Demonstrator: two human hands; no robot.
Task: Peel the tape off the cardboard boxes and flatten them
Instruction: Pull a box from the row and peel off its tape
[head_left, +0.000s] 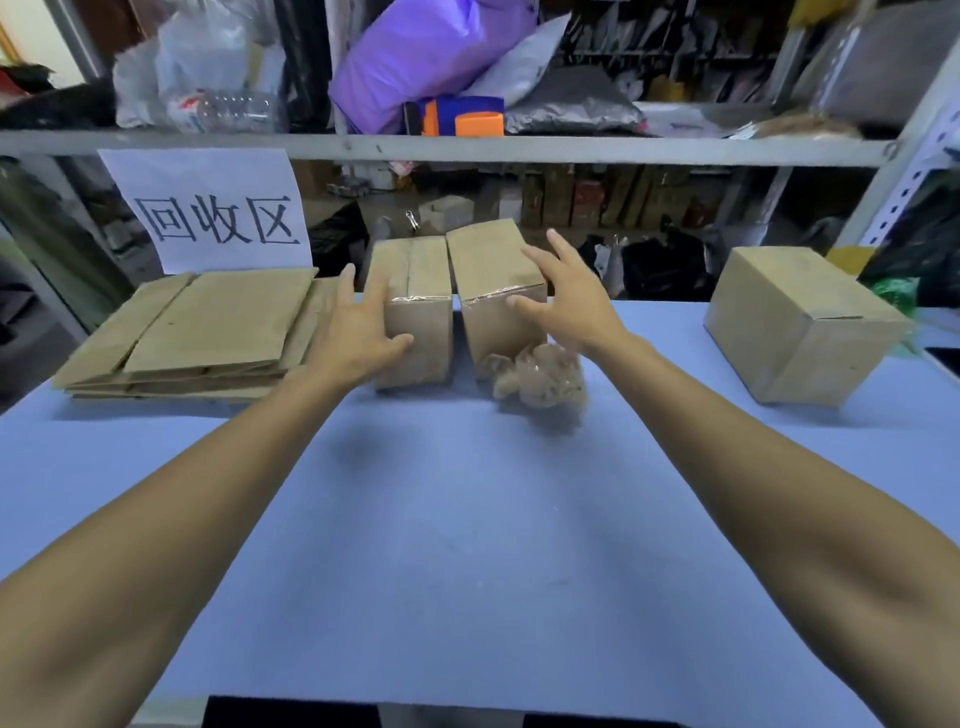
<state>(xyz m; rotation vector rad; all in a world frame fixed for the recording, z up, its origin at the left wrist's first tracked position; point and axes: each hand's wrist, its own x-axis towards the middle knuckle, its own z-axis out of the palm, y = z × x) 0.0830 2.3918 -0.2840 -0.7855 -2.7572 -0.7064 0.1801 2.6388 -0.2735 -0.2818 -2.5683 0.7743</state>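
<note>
Two taped cardboard boxes (452, 306) side by side at 12 o'clock on counter (467, 519). Left hand (358, 325) touches left box, right hand (569, 293) hovers; fingers (540, 260) spread, nothing gripped. One box best pulled near, tape edge (501, 296) lifted first.

The left hand (358, 322) covers the near left corner of the left box (418, 306), so its grip there cannot be read. The right hand (569, 296) is blurred, and whether it touches the right box (493, 270) is unclear. The crumpled tape (537, 376) hides that box's lower front. Shelf clutter behind is too blurred to identify.
</note>
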